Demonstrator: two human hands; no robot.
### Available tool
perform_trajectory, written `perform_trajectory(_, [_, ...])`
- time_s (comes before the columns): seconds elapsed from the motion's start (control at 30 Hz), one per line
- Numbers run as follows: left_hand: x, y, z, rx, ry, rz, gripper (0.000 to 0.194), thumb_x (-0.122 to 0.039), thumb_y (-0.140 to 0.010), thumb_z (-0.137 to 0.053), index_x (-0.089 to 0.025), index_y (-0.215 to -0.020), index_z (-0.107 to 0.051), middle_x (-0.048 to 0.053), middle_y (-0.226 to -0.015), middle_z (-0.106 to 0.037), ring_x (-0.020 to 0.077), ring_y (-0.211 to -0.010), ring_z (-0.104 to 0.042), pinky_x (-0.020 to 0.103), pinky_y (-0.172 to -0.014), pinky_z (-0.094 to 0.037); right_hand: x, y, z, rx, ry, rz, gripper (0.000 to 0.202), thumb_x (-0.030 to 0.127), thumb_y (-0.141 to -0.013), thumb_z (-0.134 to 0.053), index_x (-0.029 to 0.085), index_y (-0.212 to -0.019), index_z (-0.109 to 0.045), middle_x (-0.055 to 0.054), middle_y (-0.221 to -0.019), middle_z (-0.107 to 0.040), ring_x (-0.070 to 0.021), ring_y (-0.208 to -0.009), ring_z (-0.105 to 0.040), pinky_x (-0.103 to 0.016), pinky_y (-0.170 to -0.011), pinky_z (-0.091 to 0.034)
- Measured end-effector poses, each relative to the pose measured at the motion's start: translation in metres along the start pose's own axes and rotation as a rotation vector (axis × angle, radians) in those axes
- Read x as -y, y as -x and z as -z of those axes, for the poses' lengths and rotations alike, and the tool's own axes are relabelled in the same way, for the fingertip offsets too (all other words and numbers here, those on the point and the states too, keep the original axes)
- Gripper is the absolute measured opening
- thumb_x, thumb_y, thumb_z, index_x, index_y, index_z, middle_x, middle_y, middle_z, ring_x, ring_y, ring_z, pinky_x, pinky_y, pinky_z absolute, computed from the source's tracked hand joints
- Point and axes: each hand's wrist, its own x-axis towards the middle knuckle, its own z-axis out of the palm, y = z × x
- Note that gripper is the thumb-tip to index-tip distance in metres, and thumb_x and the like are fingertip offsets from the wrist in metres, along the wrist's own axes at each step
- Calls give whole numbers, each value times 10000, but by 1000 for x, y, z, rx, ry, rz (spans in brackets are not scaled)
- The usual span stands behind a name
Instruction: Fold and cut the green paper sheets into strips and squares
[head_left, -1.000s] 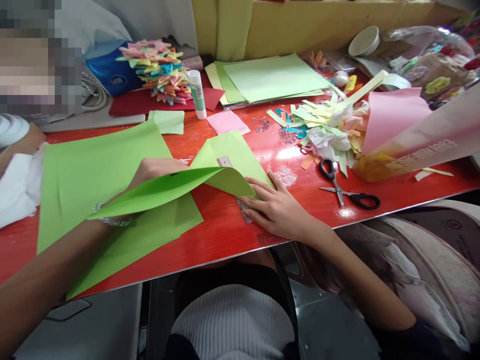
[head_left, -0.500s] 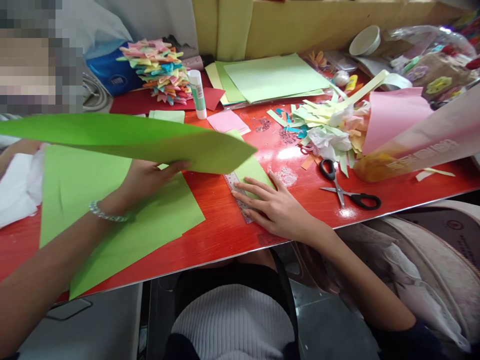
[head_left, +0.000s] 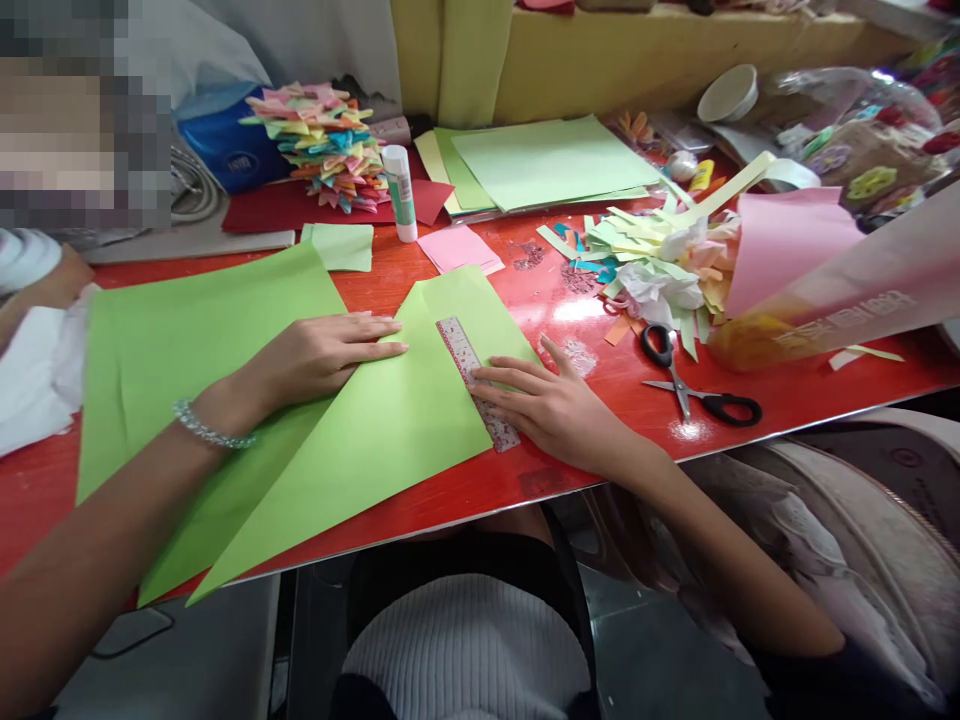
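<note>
My left hand (head_left: pixel 319 350) lies with its fingers stretched out, the tips on the left edge of a light green paper sheet (head_left: pixel 382 430). Flat on that sheet rests a narrow patterned ruler (head_left: pixel 456 340). My right hand (head_left: pixel 562 415) is spread over the ruler's lower half, fingertips pressing it and the paper's right side. To the left, partly beneath my left wrist and the first sheet, lies more green paper (head_left: pixel 172 345). Scissors (head_left: pixel 681 385) with black handles lie open to the right of my right hand.
Behind the sheets stand a glue stick (head_left: pixel 400 195) and a colourful stack of folded paper (head_left: pixel 322 145). Pink squares (head_left: pixel 459 247), a pile of paper (head_left: pixel 551 165) and paper scraps (head_left: pixel 645 245) lie across the red table (head_left: pixel 420 520). A person sits at the left.
The raised green sheet has come down flat onto the table. My left hand has let go of it and now rests on its edge. My right hand stays by the ruler.
</note>
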Motion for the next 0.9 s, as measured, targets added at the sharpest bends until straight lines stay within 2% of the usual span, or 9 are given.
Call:
perform_trajectory(0.1, [-1, 0, 1, -2, 14, 11, 331, -305, -947, -422, -335, -1182, -654, -20, -1299, -599, 191, -1226, -553, 397, -1092, -407, -5, -11, -1, -30, 9, 8, 349, 236, -996, -373, 284, -1273, -579, -9, -1319, -600, -189, -1237, -518, -525, -1152, -107])
perform_trajectory(0.23, [-2, -1, 1, -5, 16, 15, 331, -296, -946, -420, -332, -1170, -661, -17, -1284, -609, 191, -1213, -563, 396, -1081, -419, -11, -23, -2, -40, 1, 29, 337, 234, -987, -398, 298, -1255, -592, -7, -1282, -624, -192, -1235, -520, -526, -1143, -133])
perform_trajectory(0.3, [-2, -1, 0, -17, 16, 4, 333, -285, -946, -418, -317, -1164, -667, -2, -1279, -615, 200, -1204, -571, 396, -1074, -425, -13, -27, -1, -37, 3, 33, 332, 239, -988, -396, 288, -1247, -596, -26, -1314, -599, -200, -1243, -514, -534, -1133, -161])
perform_trajectory(0.43, [-3, 0, 1, -15, 17, -14, 335, -268, -941, -429, -277, -1180, -664, 32, -1285, -614, 223, -1225, -554, 407, -1077, -414, -22, -35, 4, -56, -38, 4, 356, 235, -982, -407, 261, -1311, -540, -67, -1455, -453, -214, -1292, -471, -547, -1121, -219])
perform_trajectory(0.5, [-4, 0, 1, 8, 17, -15, 346, -260, -941, -422, -275, -1204, -647, 31, -1302, -603, 224, -1252, -529, 410, -1087, -399, -31, -44, 9, -61, -91, -31, 371, 218, -985, -393, 267, -1329, -522, -49, -1442, -472, -202, -1318, -445, -537, -1125, -240])
perform_trajectory(0.57, [-6, 1, 2, 25, 11, -20, 373, -247, -939, -415, -269, -1259, -604, 33, -1348, -567, 222, -1294, -485, 417, -1107, -369, -40, -57, 12, -26, -148, -48, 376, 212, -986, -385, 250, -1334, -522, -40, -1404, -518, -188, -1327, -439, -496, -1123, -287])
perform_trajectory(0.63, [-8, 0, 2, 32, 5, -28, 434, -257, -928, -439, -253, -1356, -509, 47, -1426, -488, 227, -1346, -418, 429, -1130, -329, -47, -72, 11, 43, -187, -20, 394, 215, -981, -396, 210, -1362, -497, -53, -1416, -503, -183, -1337, -426, -456, -1124, -312])
perform_trajectory(0.77, [-12, -3, 2, 85, 15, -52, 594, -314, -913, -485, -245, -1476, -311, 66, -1524, -337, 237, -1416, -289, 455, -1162, -256, -54, -93, 0, 125, -202, 64, 446, 251, -980, -408, 196, -1423, -410, -60, -1485, -405, -199, -1388, -347, -504, -1161, -213])
perform_trajectory(0.9, [-12, -7, 1, 141, 26, -70, 559, -357, -914, -488, -238, -1448, -373, 75, -1525, -331, 256, -1416, -287, 475, -1165, -236, -55, -94, -12, 110, -205, 77, 451, 253, -988, -378, 210, -1436, -387, -44, -1500, -380, -202, -1409, -302, -519, -1165, -168])
